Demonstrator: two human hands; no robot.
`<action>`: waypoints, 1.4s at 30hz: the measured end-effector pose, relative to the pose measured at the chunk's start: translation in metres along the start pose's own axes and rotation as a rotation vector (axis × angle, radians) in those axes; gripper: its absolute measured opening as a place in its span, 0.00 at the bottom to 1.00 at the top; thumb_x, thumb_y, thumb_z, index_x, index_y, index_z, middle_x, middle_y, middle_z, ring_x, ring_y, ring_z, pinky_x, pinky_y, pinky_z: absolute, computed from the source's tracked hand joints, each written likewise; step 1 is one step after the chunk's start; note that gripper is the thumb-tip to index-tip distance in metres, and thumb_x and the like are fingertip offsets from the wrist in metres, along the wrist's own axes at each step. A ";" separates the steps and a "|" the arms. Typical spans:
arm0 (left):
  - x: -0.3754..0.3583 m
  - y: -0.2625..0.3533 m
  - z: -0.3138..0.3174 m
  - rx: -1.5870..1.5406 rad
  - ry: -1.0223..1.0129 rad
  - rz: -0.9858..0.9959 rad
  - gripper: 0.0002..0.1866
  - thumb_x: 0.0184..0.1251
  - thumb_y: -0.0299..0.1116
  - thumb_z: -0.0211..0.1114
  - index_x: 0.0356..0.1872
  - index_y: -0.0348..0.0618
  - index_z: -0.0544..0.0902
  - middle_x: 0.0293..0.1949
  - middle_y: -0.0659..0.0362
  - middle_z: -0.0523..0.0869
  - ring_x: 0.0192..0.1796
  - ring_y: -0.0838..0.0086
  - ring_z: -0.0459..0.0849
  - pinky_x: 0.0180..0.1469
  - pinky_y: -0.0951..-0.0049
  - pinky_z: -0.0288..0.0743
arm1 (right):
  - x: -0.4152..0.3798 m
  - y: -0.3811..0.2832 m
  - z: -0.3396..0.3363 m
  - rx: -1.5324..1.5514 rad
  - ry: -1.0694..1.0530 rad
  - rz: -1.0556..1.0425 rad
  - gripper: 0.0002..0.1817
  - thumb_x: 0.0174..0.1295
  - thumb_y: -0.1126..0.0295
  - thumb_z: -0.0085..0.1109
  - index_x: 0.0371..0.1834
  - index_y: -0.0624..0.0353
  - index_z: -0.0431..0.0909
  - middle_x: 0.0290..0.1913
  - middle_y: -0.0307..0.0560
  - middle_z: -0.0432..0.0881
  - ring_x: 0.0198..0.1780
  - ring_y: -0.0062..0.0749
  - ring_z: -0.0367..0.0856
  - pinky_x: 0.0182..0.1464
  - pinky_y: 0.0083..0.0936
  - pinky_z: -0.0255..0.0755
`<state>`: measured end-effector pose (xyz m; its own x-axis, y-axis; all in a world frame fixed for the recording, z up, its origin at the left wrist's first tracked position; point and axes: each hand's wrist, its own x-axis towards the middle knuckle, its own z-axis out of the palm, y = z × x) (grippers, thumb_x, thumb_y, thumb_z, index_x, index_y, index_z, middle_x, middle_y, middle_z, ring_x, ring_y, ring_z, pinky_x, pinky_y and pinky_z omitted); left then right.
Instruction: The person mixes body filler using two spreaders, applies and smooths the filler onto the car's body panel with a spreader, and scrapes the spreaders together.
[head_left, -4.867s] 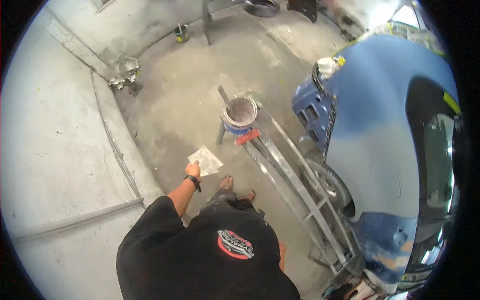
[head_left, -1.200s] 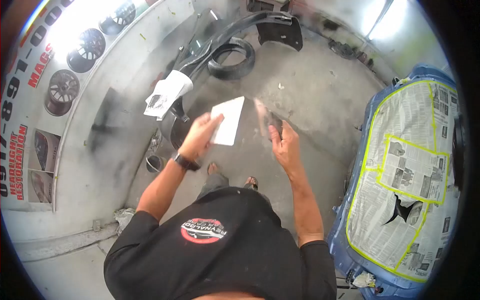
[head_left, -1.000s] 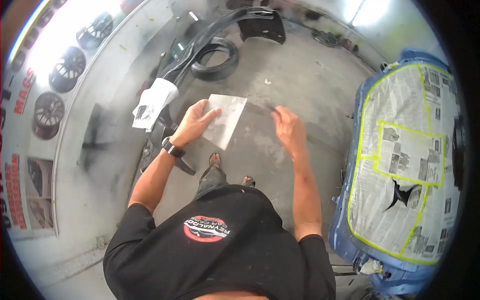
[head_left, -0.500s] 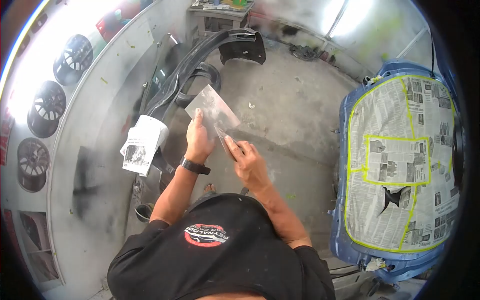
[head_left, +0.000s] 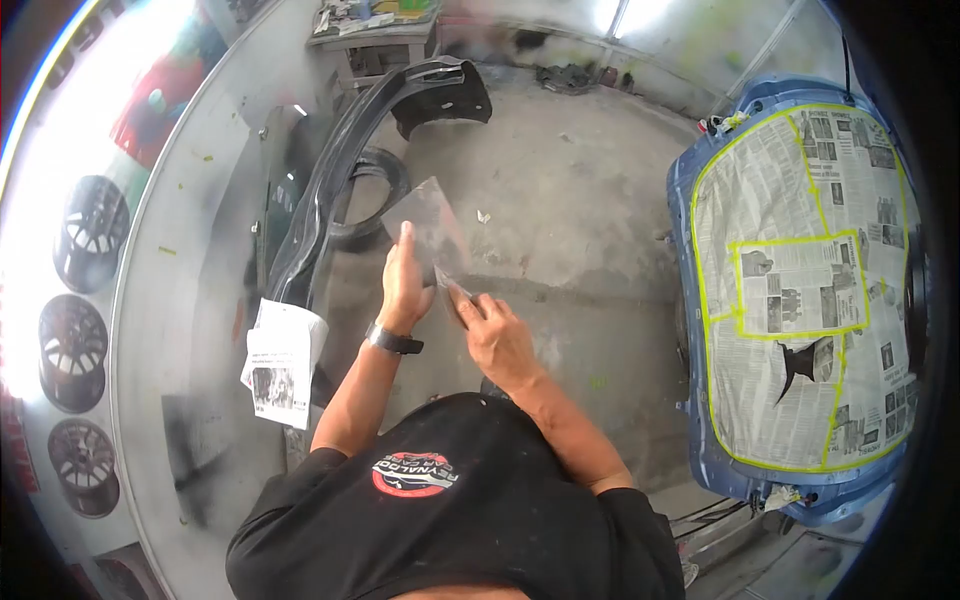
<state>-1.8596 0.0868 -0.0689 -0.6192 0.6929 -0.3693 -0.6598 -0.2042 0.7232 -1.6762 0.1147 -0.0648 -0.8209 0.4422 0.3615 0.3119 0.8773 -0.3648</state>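
My left hand (head_left: 404, 282) is closed on a flat, thin grey plate (head_left: 430, 222), its thumb lying along the near face. The plate stands tilted in front of me, with smudges on its surface. In my right hand (head_left: 497, 338) is a thin flat scraper (head_left: 447, 284), pinched between thumb and fingers. The scraper's tip is at the lower part of the plate, close to my left palm. Whether they touch is hard to tell.
A black bumper (head_left: 318, 205) curves along the left, with a tire (head_left: 385, 170) beside it. Newspaper (head_left: 270, 385) hangs at its near end. A blue car panel (head_left: 685, 230), masked with newspaper, stands at right. A cluttered table (head_left: 372, 38) is at the back.
The plate has turned to a steeper angle and looks narrower. Both hands sit slightly lower in view, the right still holding the scraper near the plate. The camera view has shifted.
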 end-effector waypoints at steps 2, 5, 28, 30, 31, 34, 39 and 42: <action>0.019 -0.008 0.023 0.148 0.025 -0.037 0.25 0.77 0.57 0.52 0.42 0.42 0.78 0.38 0.60 0.80 0.38 0.72 0.78 0.40 0.67 0.73 | 0.014 0.026 0.001 0.023 0.032 0.055 0.33 0.58 0.78 0.56 0.71 0.51 0.70 0.44 0.49 0.77 0.41 0.47 0.80 0.40 0.38 0.80; 0.062 -0.026 0.043 0.673 -0.138 0.105 0.27 0.79 0.57 0.49 0.30 0.43 0.77 0.28 0.63 0.77 0.31 0.77 0.74 0.32 0.69 0.70 | 0.043 0.079 -0.007 0.062 0.111 0.111 0.32 0.57 0.78 0.57 0.69 0.52 0.72 0.42 0.49 0.79 0.41 0.47 0.81 0.41 0.39 0.80; 0.356 -0.038 0.252 -0.006 -0.224 -0.168 0.35 0.79 0.62 0.42 0.56 0.35 0.76 0.41 0.55 0.83 0.44 0.67 0.83 0.48 0.63 0.80 | 0.255 0.339 -0.009 0.069 0.083 0.130 0.33 0.56 0.73 0.63 0.69 0.48 0.72 0.43 0.47 0.80 0.42 0.46 0.82 0.37 0.39 0.79; 0.389 -0.038 0.265 0.102 -0.274 -0.203 0.35 0.79 0.62 0.42 0.54 0.34 0.77 0.41 0.55 0.83 0.43 0.68 0.83 0.47 0.63 0.79 | 0.288 0.362 -0.003 0.059 0.145 0.173 0.34 0.56 0.74 0.63 0.70 0.48 0.71 0.43 0.48 0.80 0.41 0.47 0.82 0.38 0.40 0.79; 0.406 -0.034 0.271 0.158 -0.298 -0.216 0.35 0.79 0.62 0.42 0.53 0.34 0.78 0.41 0.55 0.83 0.43 0.69 0.82 0.47 0.63 0.79 | 0.308 0.374 0.003 0.055 0.186 0.203 0.34 0.56 0.74 0.62 0.70 0.48 0.71 0.43 0.48 0.81 0.41 0.47 0.82 0.38 0.40 0.78; 0.460 -0.026 0.284 0.432 -0.383 -0.020 0.30 0.80 0.57 0.46 0.49 0.35 0.80 0.41 0.57 0.85 0.41 0.75 0.82 0.44 0.70 0.78 | 0.377 0.405 0.000 0.043 0.249 0.267 0.33 0.57 0.75 0.62 0.70 0.49 0.70 0.43 0.50 0.81 0.39 0.49 0.82 0.39 0.43 0.78; 0.532 0.013 0.287 0.953 -0.482 0.067 0.17 0.78 0.43 0.58 0.46 0.36 0.83 0.32 0.58 0.86 0.34 0.74 0.82 0.39 0.70 0.77 | 0.510 0.481 -0.005 -0.059 0.378 0.290 0.24 0.63 0.74 0.59 0.65 0.52 0.76 0.40 0.54 0.82 0.38 0.52 0.83 0.39 0.43 0.77; 0.588 0.029 0.284 1.135 -0.588 0.703 0.11 0.69 0.29 0.63 0.50 0.39 0.84 0.33 0.54 0.87 0.34 0.61 0.85 0.38 0.66 0.77 | 0.561 0.483 -0.048 0.076 0.225 0.217 0.18 0.67 0.71 0.56 0.59 0.56 0.80 0.40 0.59 0.83 0.41 0.54 0.83 0.40 0.42 0.76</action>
<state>-2.1221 0.6843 -0.0993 -0.2224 0.9162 0.3335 0.5558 -0.1619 0.8154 -1.9631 0.7951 0.0032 -0.6103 0.6549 0.4457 0.4243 0.7453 -0.5142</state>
